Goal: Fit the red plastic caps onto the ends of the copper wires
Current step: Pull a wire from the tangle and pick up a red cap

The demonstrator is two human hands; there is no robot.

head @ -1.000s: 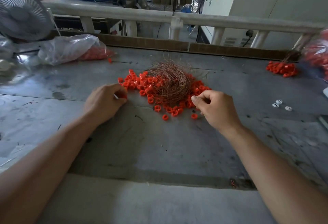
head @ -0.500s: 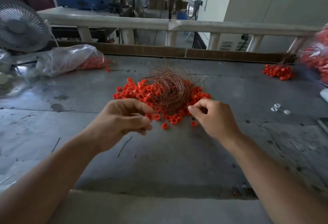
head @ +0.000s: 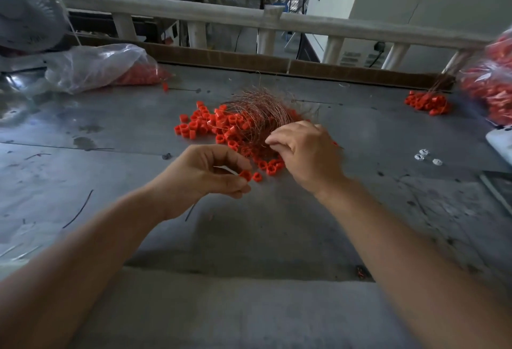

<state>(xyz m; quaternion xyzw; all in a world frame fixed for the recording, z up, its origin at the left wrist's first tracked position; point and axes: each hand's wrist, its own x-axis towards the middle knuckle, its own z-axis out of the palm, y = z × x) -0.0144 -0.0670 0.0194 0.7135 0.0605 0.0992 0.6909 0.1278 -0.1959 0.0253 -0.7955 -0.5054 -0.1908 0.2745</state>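
Left hand [head: 202, 174] pinches one red cap [head: 245, 175] mid-frame, just above the worktop [head: 110, 132]. Right hand [head: 307, 152], fingers curled, picks at the copper wires [head: 260, 110] tangled over the cap pile [head: 210, 124]; can't tell if it's got one.

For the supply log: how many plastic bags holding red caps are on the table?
2. One clear bag lies at the far left beside the fan; another bag sits at the right edge, partly cut off by the frame.
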